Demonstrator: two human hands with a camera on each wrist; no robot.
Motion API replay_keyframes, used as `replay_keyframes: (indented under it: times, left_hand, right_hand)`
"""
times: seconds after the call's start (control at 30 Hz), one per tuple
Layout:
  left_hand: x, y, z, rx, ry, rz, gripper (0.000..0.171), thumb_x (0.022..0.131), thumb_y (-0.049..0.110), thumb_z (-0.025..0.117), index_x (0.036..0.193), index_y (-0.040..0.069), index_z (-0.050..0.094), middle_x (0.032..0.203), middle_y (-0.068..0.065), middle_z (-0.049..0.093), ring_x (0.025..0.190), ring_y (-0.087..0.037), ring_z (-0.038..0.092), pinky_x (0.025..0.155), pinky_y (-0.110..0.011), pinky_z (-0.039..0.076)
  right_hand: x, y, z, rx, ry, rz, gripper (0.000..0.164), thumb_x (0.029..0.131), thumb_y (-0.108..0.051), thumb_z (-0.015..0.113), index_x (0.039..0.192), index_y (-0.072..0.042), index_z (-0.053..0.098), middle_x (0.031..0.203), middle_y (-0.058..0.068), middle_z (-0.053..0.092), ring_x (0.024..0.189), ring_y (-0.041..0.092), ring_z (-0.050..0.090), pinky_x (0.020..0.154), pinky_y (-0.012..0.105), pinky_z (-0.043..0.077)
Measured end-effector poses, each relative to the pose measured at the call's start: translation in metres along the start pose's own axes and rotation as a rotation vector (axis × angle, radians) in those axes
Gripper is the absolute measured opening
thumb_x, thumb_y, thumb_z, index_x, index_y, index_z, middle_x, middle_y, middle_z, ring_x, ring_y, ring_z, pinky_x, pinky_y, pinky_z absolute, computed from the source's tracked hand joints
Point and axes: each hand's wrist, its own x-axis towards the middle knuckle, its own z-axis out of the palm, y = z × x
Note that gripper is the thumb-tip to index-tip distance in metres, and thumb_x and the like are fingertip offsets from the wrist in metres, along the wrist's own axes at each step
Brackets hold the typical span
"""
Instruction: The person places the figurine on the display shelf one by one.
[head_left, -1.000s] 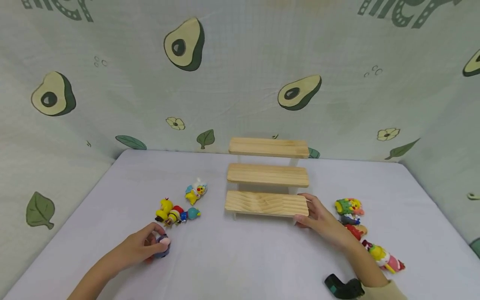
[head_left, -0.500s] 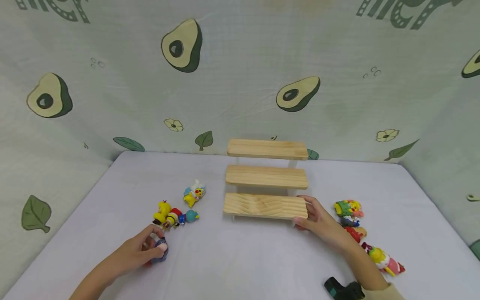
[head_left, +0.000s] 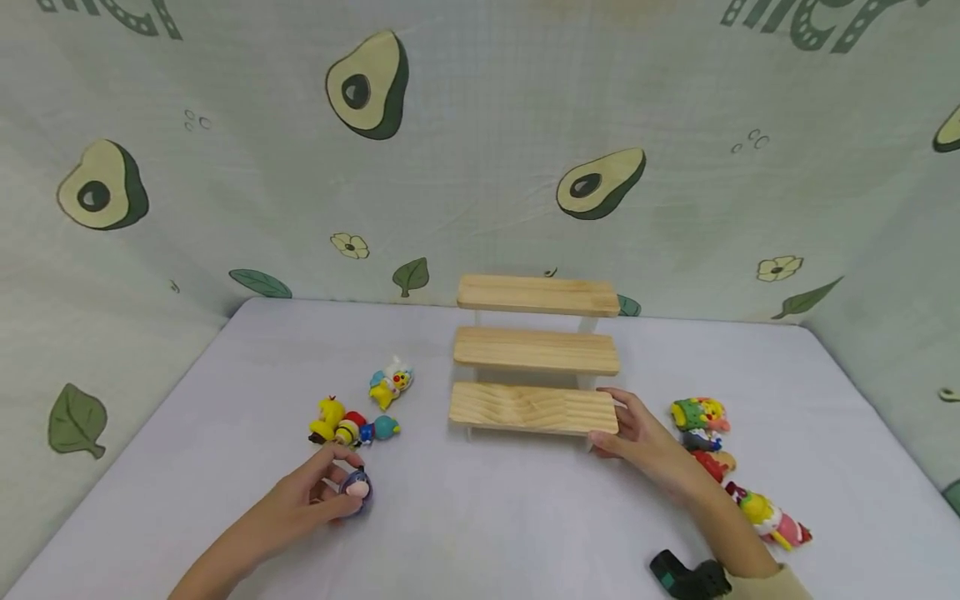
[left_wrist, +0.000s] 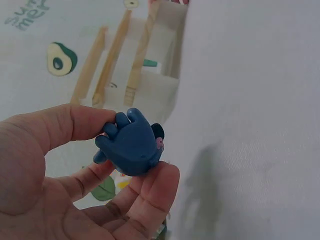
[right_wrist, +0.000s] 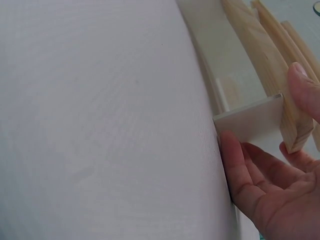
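My left hand (head_left: 307, 498) pinches a small blue toy figurine (head_left: 359, 481) with a pale pink muzzle, left of centre over the table. In the left wrist view the figurine (left_wrist: 132, 147) sits between thumb and fingertips, its rounded legs towards the thumb. My right hand (head_left: 639, 439) grips the right end of the lowest board (head_left: 532, 408) on a three-tier wooden display stand. From the right wrist view, the thumb lies on the board (right_wrist: 295, 125) and the fingers reach beneath, beside the white support (right_wrist: 252, 117).
Left of the stand lie several toy figurines (head_left: 327, 417), with another figurine (head_left: 391, 384) just behind them. More figurines (head_left: 768, 517) line the table beyond my right forearm. A black curved object (head_left: 686, 575) is by the right sleeve. A patterned cloth (head_left: 480, 167) hangs behind the table.
My left hand has moved right with the blue figurine, whose muzzle now faces the head camera more. The right hand keeps its grip on the stand.
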Motion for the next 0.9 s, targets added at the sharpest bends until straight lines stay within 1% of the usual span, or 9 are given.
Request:
replay_keyframes:
  times: [0.1,0.27,0.33,0.4,0.5,0.6,0.7,0.77,0.9]
  left_hand:
    - [0.002,0.007,0.005,-0.035,0.011,0.049,0.045,0.089,0.026,0.063,0.124,0.008,0.042,0.101,-0.011,0.053,0.075,-0.014,0.058,0.066,-0.023,0.05]
    - [0.005,0.019,0.015,-0.113,0.04,0.084,0.047,0.088,0.025,0.064,0.125,0.008,0.043,0.109,-0.014,0.051,0.08,-0.013,0.06,0.07,-0.022,0.051]
    - [0.007,0.023,0.02,-0.151,0.042,0.127,0.046,0.088,0.023,0.064,0.125,0.006,0.043,0.111,-0.016,0.05,0.081,-0.013,0.06,0.071,-0.023,0.052]
    - [0.011,0.026,0.026,-0.185,0.039,0.188,0.045,0.089,0.02,0.063,0.125,0.003,0.042,0.112,-0.018,0.049,0.082,-0.014,0.06,0.073,-0.024,0.053]
    - [0.017,0.03,0.036,-0.224,0.034,0.256,0.043,0.089,0.018,0.062,0.125,0.003,0.042,0.112,-0.02,0.05,0.083,-0.014,0.061,0.075,-0.026,0.054]
    - [0.023,0.037,0.043,-0.257,0.03,0.261,0.041,0.09,0.02,0.062,0.125,0.008,0.043,0.113,-0.017,0.051,0.085,-0.015,0.061,0.078,-0.026,0.053]
    - [0.028,0.045,0.049,-0.289,0.02,0.241,0.04,0.089,0.023,0.063,0.124,0.016,0.045,0.114,-0.013,0.052,0.089,-0.016,0.06,0.081,-0.025,0.053]
    - [0.033,0.051,0.051,-0.293,0.012,0.268,0.04,0.089,0.022,0.063,0.124,0.016,0.045,0.115,-0.014,0.052,0.09,-0.016,0.06,0.081,-0.024,0.052]
    - [0.042,0.06,0.054,-0.312,-0.003,0.326,0.043,0.09,0.021,0.062,0.127,0.011,0.044,0.117,-0.016,0.052,0.092,-0.016,0.059,0.081,-0.024,0.052]
  right_hand:
    - [-0.001,-0.001,-0.002,-0.003,0.007,0.009,0.075,0.089,-0.019,0.064,0.144,-0.009,0.014,0.142,0.026,0.034,0.108,0.02,0.056,0.083,0.031,0.053]
    - [-0.002,-0.003,-0.003,-0.003,0.01,0.02,0.076,0.088,-0.02,0.064,0.145,-0.009,0.014,0.141,0.026,0.035,0.106,0.02,0.056,0.083,0.031,0.053]
    - [-0.002,-0.003,-0.004,-0.004,0.01,0.021,0.076,0.088,-0.02,0.064,0.145,-0.01,0.015,0.141,0.026,0.035,0.105,0.02,0.057,0.083,0.031,0.053]
    - [-0.002,-0.002,-0.004,-0.002,0.011,0.02,0.075,0.088,-0.02,0.064,0.145,-0.01,0.015,0.14,0.026,0.036,0.104,0.02,0.057,0.082,0.031,0.053]
    - [-0.002,-0.001,-0.003,0.004,0.012,0.024,0.075,0.088,-0.019,0.064,0.145,-0.01,0.015,0.139,0.026,0.037,0.103,0.02,0.058,0.082,0.031,0.053]
    - [-0.001,0.0,-0.002,0.009,0.016,0.036,0.076,0.088,-0.021,0.065,0.145,-0.01,0.016,0.139,0.026,0.037,0.103,0.02,0.058,0.082,0.031,0.053]
    - [-0.001,0.0,-0.001,0.011,0.017,0.041,0.075,0.088,-0.021,0.065,0.145,-0.011,0.016,0.139,0.026,0.037,0.103,0.021,0.058,0.083,0.032,0.053]
    - [-0.001,-0.001,-0.001,0.012,0.014,0.038,0.075,0.088,-0.021,0.065,0.145,-0.011,0.016,0.139,0.026,0.036,0.103,0.021,0.058,0.083,0.032,0.053]
    - [-0.001,-0.002,0.0,0.021,0.01,0.026,0.075,0.088,-0.021,0.064,0.145,-0.01,0.016,0.138,0.026,0.037,0.103,0.019,0.057,0.083,0.031,0.053]
